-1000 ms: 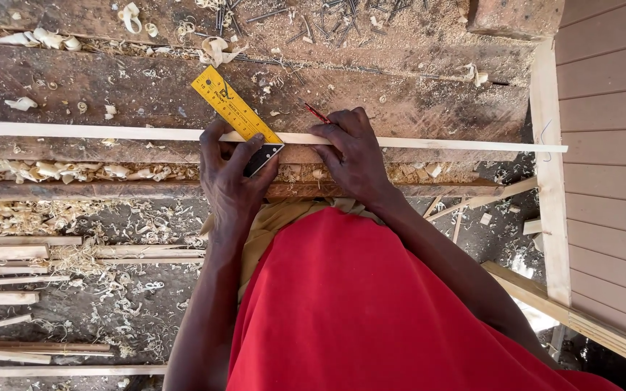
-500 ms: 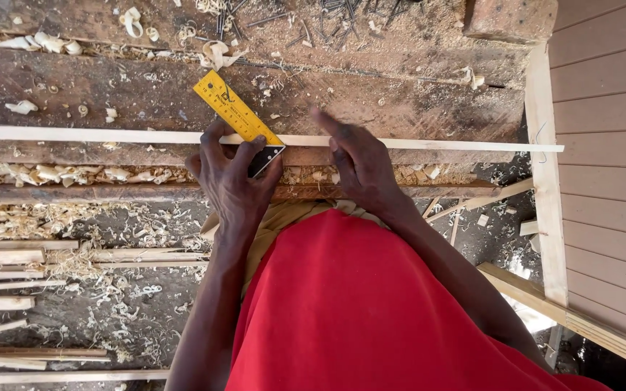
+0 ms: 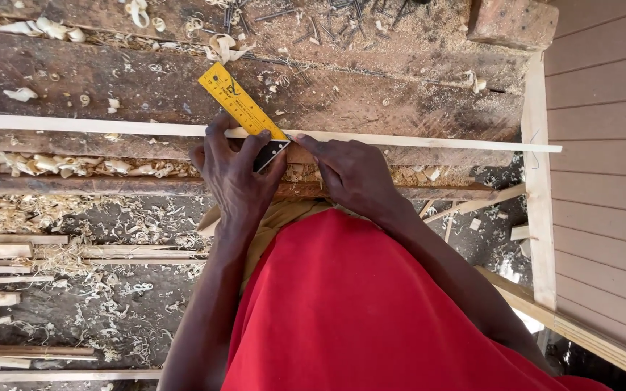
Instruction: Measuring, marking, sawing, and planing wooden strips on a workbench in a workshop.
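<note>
A long thin pale wooden strip [image 3: 414, 140] lies across the rough dark workbench [image 3: 400, 101]. A yellow square ruler [image 3: 240, 105] with a black stock is set slantwise over the strip. My left hand [image 3: 237, 177] grips the stock and presses it against the strip's near edge. Just to the right, my right hand [image 3: 353, 174] rests with curled fingers, its fingertips touching the strip beside the ruler. Anything inside that hand is hidden. My red shirt fills the lower middle of the view.
A brick [image 3: 512, 22] and scattered nails [image 3: 313, 22] lie at the bench's far side. Wood shavings [image 3: 38, 210] cover the near beam and the ground. Cut strips [image 3: 1, 253] lie at the lower left. Pinkish wall boards [image 3: 610, 145] stand at the right.
My right hand has slid back from over the strip to its near side. The red pencil tip that showed above its fingers a second ago is out of sight. The ruler stays put.
</note>
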